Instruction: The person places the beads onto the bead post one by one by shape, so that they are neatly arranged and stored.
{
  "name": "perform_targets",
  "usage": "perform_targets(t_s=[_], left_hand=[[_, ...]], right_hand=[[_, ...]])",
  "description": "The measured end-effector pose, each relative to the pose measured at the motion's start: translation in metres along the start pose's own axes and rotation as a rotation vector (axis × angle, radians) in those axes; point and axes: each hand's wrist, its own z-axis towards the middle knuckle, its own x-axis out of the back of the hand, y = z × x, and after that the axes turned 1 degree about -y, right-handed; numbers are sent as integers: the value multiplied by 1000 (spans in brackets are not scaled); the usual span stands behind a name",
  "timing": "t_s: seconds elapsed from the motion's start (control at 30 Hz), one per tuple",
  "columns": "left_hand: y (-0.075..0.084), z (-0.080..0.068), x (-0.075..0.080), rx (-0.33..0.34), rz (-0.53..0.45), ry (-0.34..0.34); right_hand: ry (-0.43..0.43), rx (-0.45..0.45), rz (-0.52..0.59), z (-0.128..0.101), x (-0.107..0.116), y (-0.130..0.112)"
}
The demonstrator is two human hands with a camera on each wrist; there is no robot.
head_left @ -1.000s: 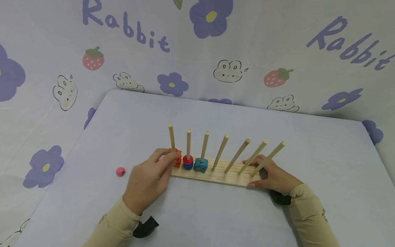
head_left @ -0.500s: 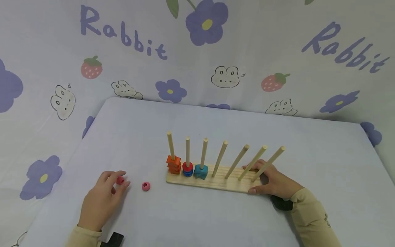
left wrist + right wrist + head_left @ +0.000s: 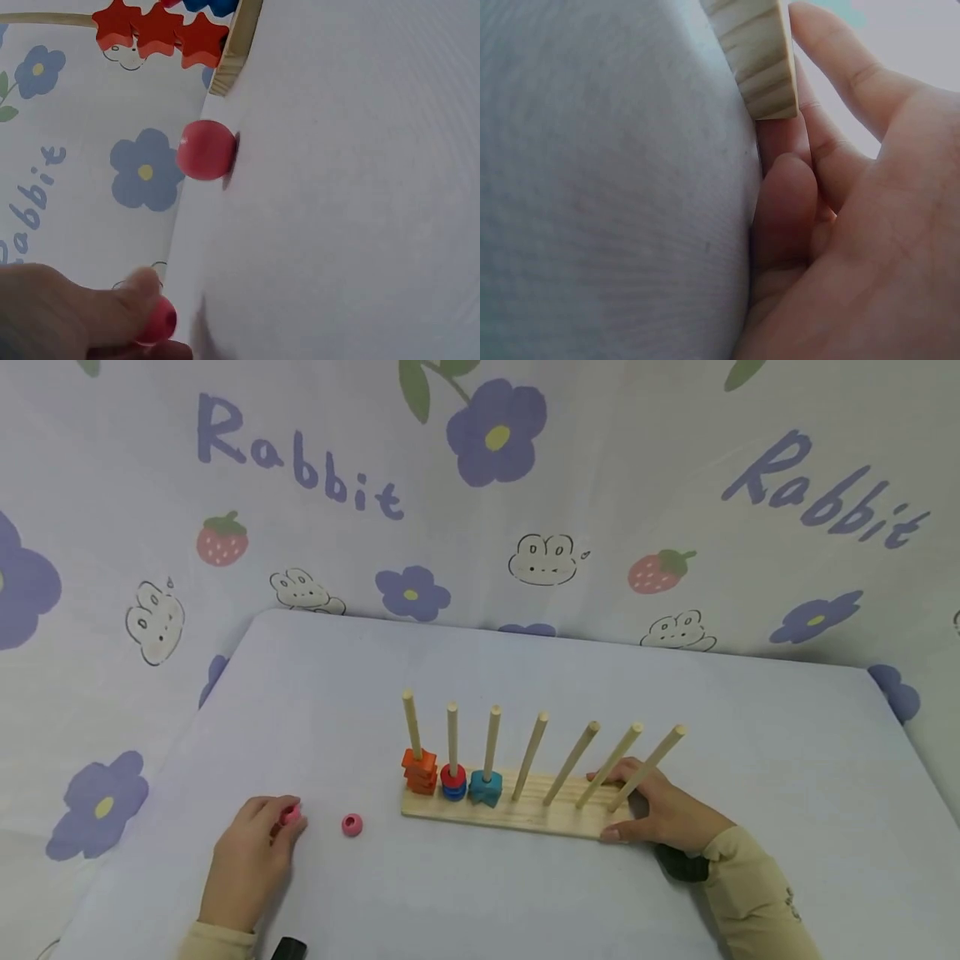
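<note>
At the left of the table my left hand (image 3: 251, 852) pinches a pink bead (image 3: 291, 815) between thumb and fingers; the left wrist view shows the same bead (image 3: 160, 321) with its hole. A second pink bead (image 3: 352, 825) lies on the cloth to the right of that hand. My right hand (image 3: 663, 802) grips the right end of a wooden peg board (image 3: 510, 814), thumb in front and fingers behind. Orange star pieces (image 3: 420, 772) are stacked on its leftmost peg. A red ring over blue pieces (image 3: 453, 783) sits on the second peg, teal pieces (image 3: 486, 787) on the third.
Several bare upright pegs (image 3: 573, 763) rise from the board's right part. White cloth covers the table (image 3: 450, 893), and a patterned curtain (image 3: 337, 527) hangs behind its back edge.
My left hand has moved from the orange stars leftward and down to the far-left bead, and now pinches it. The second bead has come into sight. My right hand stays on the board.
</note>
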Motion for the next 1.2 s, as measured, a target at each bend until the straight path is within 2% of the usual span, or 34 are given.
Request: perform_targets(t_s=[0.13,0.3,0.47,0.6,0.7,0.8,0.9,1.03,1.2], left_hand=[[4,5,5,-36,-5,65],[23,17,25,-136,-56,143],[59,38,50,-235,-168,185],[94,61,66,-351,-253,245],[122,76,73,-446,-298,286],[148,87,71,-546,-338,294],[170,93,66,-614,-365,266],[191,100,57,-641,-373,226],[211,106,45,-700,-278,200]], right_hand=[[9,-8,-6,1,-1,1],[-3,-21,0,1,-5,2],[-6,-11,2,2,-5,0],[-4,-7,-4,1,-2,0],[-3,-2,-7,0,-1,0],[0,2,-4,-1,0,1],[-4,3,6,-1,0,2],[-7,2,12,0,0,2],[-6,-7,11,1,0,1]])
